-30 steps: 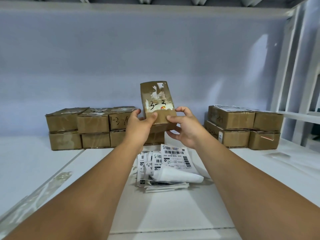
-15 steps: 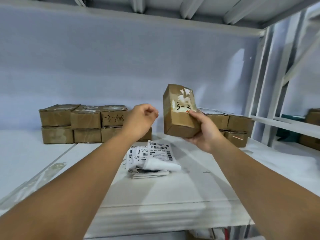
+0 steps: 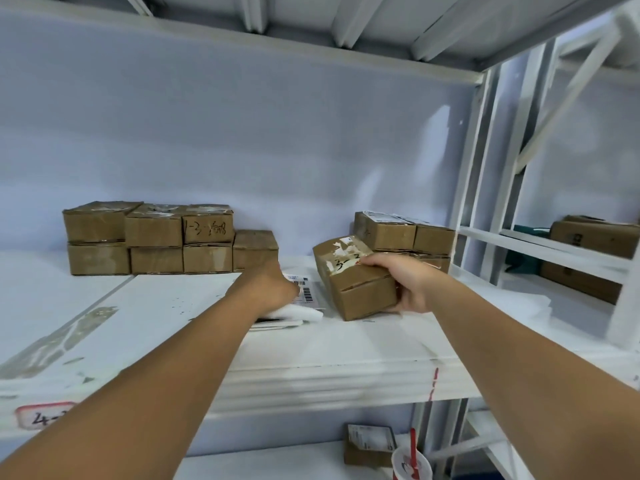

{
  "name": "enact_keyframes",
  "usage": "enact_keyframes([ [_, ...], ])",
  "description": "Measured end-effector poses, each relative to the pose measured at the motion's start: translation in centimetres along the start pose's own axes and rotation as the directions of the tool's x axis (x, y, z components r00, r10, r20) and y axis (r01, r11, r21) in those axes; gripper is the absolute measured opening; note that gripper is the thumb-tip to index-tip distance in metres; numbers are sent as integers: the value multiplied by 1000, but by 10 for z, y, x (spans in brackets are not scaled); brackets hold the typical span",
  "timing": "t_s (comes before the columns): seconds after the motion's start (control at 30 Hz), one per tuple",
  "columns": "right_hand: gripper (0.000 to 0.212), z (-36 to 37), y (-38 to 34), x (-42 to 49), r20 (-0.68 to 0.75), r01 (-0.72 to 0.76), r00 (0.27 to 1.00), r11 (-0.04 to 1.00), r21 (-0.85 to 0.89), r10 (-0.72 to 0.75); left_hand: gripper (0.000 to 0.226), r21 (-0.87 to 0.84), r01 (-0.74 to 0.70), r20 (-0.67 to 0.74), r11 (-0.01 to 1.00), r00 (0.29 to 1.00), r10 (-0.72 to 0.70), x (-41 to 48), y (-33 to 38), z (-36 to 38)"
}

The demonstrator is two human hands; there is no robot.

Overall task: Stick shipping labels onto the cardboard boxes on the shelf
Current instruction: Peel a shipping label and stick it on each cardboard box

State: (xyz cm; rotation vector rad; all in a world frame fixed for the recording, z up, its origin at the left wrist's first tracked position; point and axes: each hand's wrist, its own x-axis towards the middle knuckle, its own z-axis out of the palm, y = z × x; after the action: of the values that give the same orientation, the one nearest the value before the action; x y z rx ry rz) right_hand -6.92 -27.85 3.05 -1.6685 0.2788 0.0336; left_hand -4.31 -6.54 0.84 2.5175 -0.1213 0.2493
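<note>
While your right hand [image 3: 405, 285] gripped the cardboard box [image 3: 356, 278], tilted, just right of the label stack [image 3: 294, 306], your left hand [image 3: 273, 289] rested on that stack. Whether its fingers were closed, I couldn't tell.

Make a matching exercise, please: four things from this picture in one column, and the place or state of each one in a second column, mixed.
Things:
1. box marked 3-2
2. label pile
3. cup with red straw
4. left stack of boxes

Places or states:
A. against the back wall, two layers high
B. on the lower shelf, at the bottom edge
C. tilted, held in the right hand
D. flat on the shelf, under the left hand

Pairs: 1-C, 2-D, 3-B, 4-A
</note>
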Motion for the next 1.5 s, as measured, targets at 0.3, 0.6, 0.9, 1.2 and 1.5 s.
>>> enact_keyframes([
  [0.3, 24, 11, 1, 9, -83, 125, 987, 981, -145, -138, 73, 183, -21, 115, 983, 993, 0, -1, -2, 15],
  [0.6, 18, 51, -19, -3, -120, 509, 661, 560, -653, -741, 45, -131, 9, -125, 991, 992, -25, 11, -24, 12],
  [0.9, 23, 133, -5, -1, 208, 478, 874, 698, -533, -440, 32, -61, -40, -118, 997, 992, 33, 14, -29, 16],
  [1.2, 25, 140, 11, 21, 41, 400, 906, 818, -413, -422, 35, -267, 89, -161, 960, 978, -136, 16, -33, 11],
  [1.5, 30, 129, 11, 21, -48, 607, 779, 770, -196, -626, 24, -333, 167, -206, 928, 947, -245, 12, -29, 5],
])
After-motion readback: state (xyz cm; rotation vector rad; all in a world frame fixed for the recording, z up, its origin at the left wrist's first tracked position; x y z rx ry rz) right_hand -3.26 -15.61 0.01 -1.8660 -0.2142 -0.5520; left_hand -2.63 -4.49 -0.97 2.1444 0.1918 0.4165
